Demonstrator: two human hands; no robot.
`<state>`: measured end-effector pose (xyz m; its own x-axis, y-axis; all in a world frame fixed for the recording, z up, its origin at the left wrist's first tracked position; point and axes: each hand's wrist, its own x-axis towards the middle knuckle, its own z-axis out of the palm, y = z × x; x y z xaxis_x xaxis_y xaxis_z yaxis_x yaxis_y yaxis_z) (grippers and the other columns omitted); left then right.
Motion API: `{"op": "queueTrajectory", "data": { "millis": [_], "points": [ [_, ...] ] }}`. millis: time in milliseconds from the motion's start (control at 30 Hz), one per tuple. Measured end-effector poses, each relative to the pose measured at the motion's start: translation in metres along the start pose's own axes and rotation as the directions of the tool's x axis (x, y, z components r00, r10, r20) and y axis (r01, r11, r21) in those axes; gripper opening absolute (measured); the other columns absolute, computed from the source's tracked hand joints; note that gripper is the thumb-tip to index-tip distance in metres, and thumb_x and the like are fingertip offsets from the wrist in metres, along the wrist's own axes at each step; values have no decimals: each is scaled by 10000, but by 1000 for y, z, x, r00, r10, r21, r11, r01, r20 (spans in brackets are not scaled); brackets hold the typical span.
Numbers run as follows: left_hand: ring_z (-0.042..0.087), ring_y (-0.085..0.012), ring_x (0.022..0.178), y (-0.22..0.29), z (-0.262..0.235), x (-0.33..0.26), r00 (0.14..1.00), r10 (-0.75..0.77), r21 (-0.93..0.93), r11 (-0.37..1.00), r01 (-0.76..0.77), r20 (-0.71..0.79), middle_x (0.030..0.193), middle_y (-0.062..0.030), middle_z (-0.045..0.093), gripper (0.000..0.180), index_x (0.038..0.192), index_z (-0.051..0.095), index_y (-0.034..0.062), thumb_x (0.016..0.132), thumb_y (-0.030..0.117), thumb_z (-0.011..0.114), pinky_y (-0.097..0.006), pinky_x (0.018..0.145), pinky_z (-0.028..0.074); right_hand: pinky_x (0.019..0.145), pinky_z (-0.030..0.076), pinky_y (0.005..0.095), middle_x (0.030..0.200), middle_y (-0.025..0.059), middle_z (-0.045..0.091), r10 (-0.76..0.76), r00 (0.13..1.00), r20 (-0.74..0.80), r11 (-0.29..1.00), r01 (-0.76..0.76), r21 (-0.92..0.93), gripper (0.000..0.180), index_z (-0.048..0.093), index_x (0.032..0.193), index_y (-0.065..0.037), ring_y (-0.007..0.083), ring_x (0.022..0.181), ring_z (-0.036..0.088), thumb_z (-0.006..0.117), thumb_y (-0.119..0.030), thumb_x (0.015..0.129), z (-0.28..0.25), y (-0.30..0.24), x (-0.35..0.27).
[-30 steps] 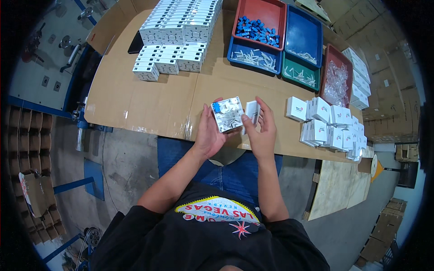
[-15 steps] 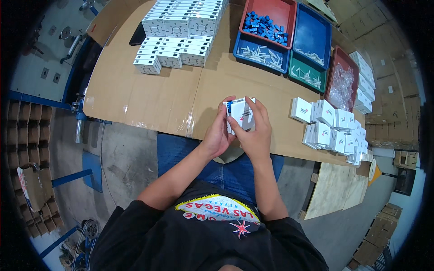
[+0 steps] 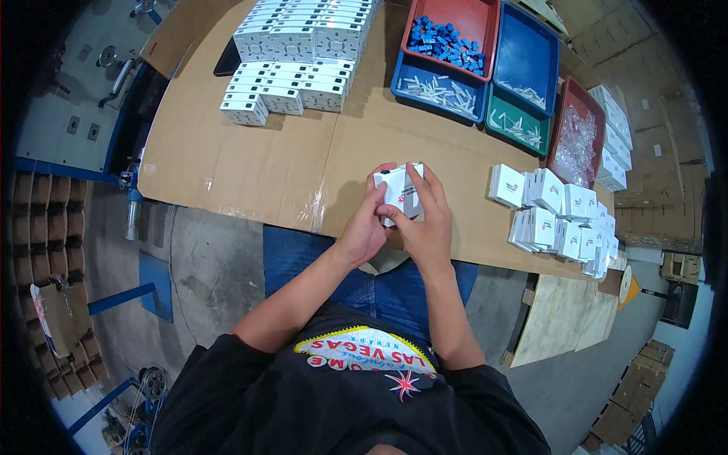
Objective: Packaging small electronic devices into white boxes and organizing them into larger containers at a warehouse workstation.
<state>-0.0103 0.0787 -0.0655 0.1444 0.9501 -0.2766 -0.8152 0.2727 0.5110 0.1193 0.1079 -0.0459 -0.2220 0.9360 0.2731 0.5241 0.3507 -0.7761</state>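
Both hands grip a small white cardboard box above the near edge of the cardboard-covered table. My left hand closes on its left side, thumb on the upper face. From the right, my right hand wraps over it, fingers along the right side and thumb low on the face. A small dark spot shows at the box's top left corner, and red and dark print marks its face. The fingers hide part of the box. To the right lie several similar white boxes in a loose pile.
Stacked white boxes stand at the far left beside a dark flat object. Small blue parts fill a red tray. Blue and green trays hold thin white pieces. Clear plastic bags lie in another red tray.
The blue strip at the box's top left is now covered, leaving only a small dark spot. My left thumb has come up onto the box's face.
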Motion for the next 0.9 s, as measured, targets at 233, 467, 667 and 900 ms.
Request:
{"op": "queueTrajectory", "data": {
  "millis": [233, 467, 667, 900],
  "points": [
    [543, -198, 1290, 9, 0, -1, 999, -33, 132, 991, 35, -12, 1463, -52, 485, 529, 1568, 308, 270, 1064, 233, 465, -413, 1030, 481, 1030, 522, 414, 1498, 235, 515, -61, 998, 25, 998, 62, -11, 781, 550, 1495, -95, 376, 1329, 580, 873, -222, 796, 2, 4, -1],
    [503, -322, 1406, 24, -8, 7, 995, 95, 131, 987, -89, -40, 1519, -174, 470, 524, 1588, 274, 177, 1078, 191, 392, -486, 1188, 400, 942, 561, 352, 1235, 161, 666, 278, 960, 42, 857, -267, 441, 423, 580, 1346, 40, 248, 1109, 690, 703, -181, 1007, -4, 19, -6],
    [489, -393, 1417, 30, -6, 3, 991, 128, 220, 966, -133, 40, 1517, -291, 473, 572, 1611, 219, 150, 1068, 208, 386, -503, 1177, 418, 815, 604, 300, 1064, 126, 739, 375, 792, 482, 451, -610, 652, 283, 637, 1228, 47, 188, 911, 742, 652, -163, 1039, -19, 5, -7],
    [535, -415, 1372, 47, 0, -17, 981, 107, 308, 939, -152, 159, 1513, -305, 473, 710, 1613, 223, 139, 1002, 259, 564, -517, 1111, 489, 801, 579, 258, 1060, 127, 750, 321, 892, 317, 409, -433, 803, 264, 626, 1214, 70, 122, 916, 712, 689, -82, 1007, -4, -16, -20]
  ]
}}
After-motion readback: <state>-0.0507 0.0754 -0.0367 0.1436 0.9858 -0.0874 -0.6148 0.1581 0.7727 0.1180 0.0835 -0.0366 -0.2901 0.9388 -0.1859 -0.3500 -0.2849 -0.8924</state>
